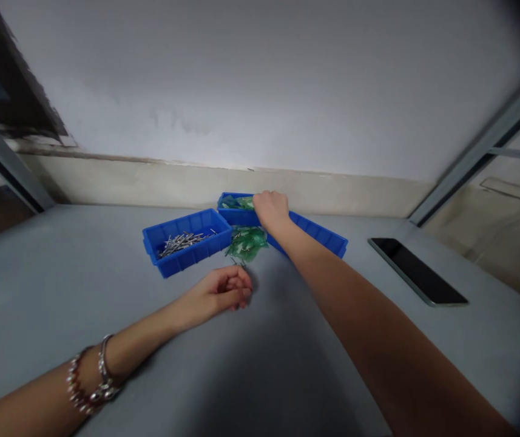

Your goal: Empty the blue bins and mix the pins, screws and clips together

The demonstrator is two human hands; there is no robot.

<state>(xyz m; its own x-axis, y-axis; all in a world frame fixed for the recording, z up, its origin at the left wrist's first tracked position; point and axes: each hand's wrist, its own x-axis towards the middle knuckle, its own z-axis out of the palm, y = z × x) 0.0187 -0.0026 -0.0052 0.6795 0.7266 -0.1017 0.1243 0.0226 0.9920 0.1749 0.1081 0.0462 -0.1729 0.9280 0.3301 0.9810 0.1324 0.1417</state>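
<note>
Grips, both indeterminable: right hand (272,209) at rear bin (240,217) (presumably reaching green packets (236,202); lifting needs clearance); left hand (227,289), half-curled, before bin.

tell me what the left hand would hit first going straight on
Probably the right forearm, or the right-hand blue bin behind it; the forearm's height is unclear, so the left hand might pass beneath.
</note>
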